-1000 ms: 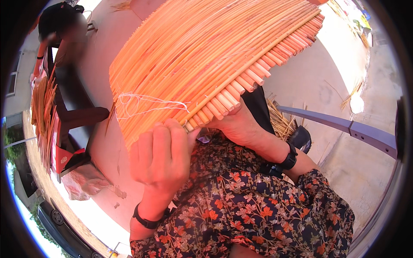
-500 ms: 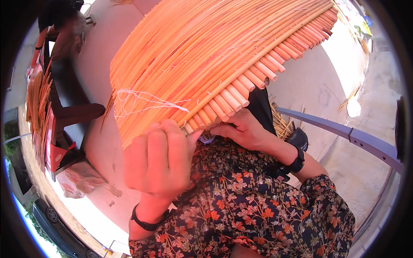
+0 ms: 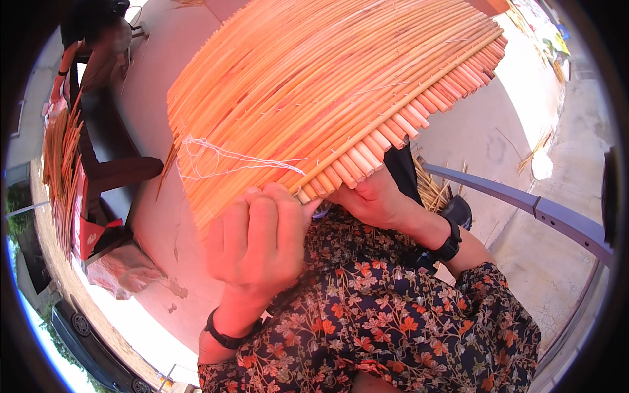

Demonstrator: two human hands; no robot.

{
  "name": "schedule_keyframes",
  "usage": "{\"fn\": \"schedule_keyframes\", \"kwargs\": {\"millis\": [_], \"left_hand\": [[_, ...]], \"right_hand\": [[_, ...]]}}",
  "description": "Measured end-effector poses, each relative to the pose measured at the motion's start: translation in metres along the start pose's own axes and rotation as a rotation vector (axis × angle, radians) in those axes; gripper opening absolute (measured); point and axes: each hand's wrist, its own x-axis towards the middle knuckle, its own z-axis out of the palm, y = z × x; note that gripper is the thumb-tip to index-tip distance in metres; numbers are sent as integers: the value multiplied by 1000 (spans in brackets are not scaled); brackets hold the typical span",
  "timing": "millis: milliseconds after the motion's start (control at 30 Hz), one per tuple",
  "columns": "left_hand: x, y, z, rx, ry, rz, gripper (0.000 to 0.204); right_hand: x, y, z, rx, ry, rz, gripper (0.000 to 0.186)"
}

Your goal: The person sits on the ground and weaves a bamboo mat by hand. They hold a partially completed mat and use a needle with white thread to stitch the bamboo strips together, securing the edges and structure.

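Observation:
A mat of tan reed stalks (image 3: 314, 85), sewn side by side, spreads out in front of me. One crosswise stalk (image 3: 386, 119) runs along its near right side, fixed by small stitches, with the cut ends (image 3: 393, 134) sticking out past it. Loose white thread (image 3: 229, 157) lies tangled on the mat's near left part. My left hand (image 3: 259, 236) is closed on the near corner, fingers curled over the last stalks and thumb by the cut ends. Beside it, my right hand (image 3: 370, 200) grips the same edge from below, its fingertips mostly hidden by the stalks.
At the left, a bundle of reeds (image 3: 62, 164) rests by a dark bench (image 3: 121, 167), with another person (image 3: 98, 39) behind it. A grey metal bar (image 3: 511, 196) crosses on the right. More reeds (image 3: 432, 187) lie beneath the mat.
The mat's near corner and my left hand have shifted a little to the right and down. My right hand has moved slightly, still at the edge. Both hands keep their hold.

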Motion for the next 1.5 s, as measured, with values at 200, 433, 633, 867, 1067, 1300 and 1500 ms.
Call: {"fn": "schedule_keyframes", "kwargs": {"millis": [200,433,633,867,1067,1300,1500], "left_hand": [[0,4,5,32,-15,30,31],[3,0,6,46,31,25,31],[4,-1,3,37,42,11,33],[8,-15,-1,16,114,-14,35],[5,-13,5,14,109,19,35],[5,-19,3,15,90,-25,34],[2,-21,4,13,100,-15,33]], "right_hand": [[-3,10,-7,128,-66,-23,38],[1,-2,7,685,98,373,42],[9,6,7,213,19,64,35],[-29,20,-19,588,142,369,5],[-7,4,-23,1254,506,262,11],[-3,27,-30,1752,151,404,19],[-40,169,-155,975,1248,349,17]]}}
